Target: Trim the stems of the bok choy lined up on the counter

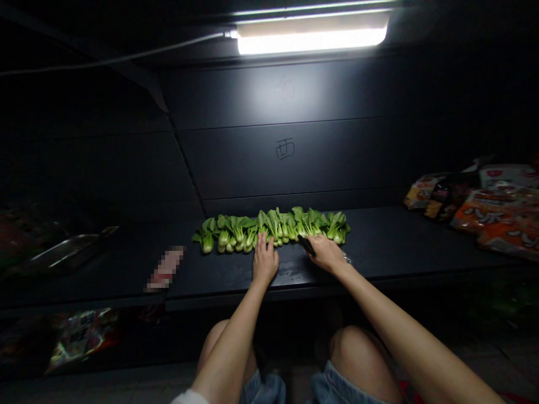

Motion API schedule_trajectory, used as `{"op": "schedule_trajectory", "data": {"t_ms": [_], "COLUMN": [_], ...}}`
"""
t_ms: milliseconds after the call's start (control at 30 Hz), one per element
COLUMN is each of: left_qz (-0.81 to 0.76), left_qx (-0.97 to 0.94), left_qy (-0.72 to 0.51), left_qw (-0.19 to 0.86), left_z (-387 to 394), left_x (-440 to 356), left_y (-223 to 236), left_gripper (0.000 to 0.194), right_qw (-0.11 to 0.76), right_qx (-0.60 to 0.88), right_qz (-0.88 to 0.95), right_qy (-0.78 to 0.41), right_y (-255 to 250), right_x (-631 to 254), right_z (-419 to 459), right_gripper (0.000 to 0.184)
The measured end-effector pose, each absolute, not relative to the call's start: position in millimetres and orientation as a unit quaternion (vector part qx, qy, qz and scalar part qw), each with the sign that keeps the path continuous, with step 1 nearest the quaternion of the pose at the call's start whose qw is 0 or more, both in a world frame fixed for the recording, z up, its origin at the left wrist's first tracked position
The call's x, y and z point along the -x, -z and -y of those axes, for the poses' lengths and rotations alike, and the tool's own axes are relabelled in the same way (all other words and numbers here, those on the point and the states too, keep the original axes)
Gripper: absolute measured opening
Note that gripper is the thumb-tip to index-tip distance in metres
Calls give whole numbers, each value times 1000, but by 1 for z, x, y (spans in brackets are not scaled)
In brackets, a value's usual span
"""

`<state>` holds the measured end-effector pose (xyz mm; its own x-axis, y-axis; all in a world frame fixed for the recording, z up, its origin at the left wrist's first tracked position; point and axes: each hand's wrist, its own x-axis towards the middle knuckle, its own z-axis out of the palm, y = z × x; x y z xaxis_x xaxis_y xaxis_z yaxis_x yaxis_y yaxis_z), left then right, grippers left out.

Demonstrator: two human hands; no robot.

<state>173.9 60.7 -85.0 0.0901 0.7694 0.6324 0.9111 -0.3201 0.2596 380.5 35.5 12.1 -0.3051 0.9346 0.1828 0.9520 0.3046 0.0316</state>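
- Left hand (265, 262) reaches forward, open, fingers extended at the near edge of the greens (278, 225).
- Right hand (325, 252) angles left, closed around a black object (306, 246), perhaps a handle.

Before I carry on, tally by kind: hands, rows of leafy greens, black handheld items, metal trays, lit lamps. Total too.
Hands: 2, left hand and right hand
Row of leafy greens: 1
Black handheld item: 1
Metal tray: 1
Lit lamp: 1
Total: 6
The overlapping heads of greens cannot be counted reliably.
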Motion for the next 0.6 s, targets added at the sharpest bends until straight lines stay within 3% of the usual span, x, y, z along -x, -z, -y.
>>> {"op": "schedule_trajectory", "data": {"t_ms": [300, 600], "left_qz": [581, 616], "left_qx": [711, 683], "left_qy": [387, 385], "left_qw": [87, 79], "left_z": [-61, -62], "left_x": [-174, -175], "left_y": [85, 88], "left_gripper": [52, 58], "right_qw": [129, 116], "right_qx": [579, 560], "right_qz": [804, 820], "right_qy": [39, 16], "right_y": [-17, -16], "right_x": [-346, -340], "right_z": [-38, -40], "right_gripper": [22, 27]}}
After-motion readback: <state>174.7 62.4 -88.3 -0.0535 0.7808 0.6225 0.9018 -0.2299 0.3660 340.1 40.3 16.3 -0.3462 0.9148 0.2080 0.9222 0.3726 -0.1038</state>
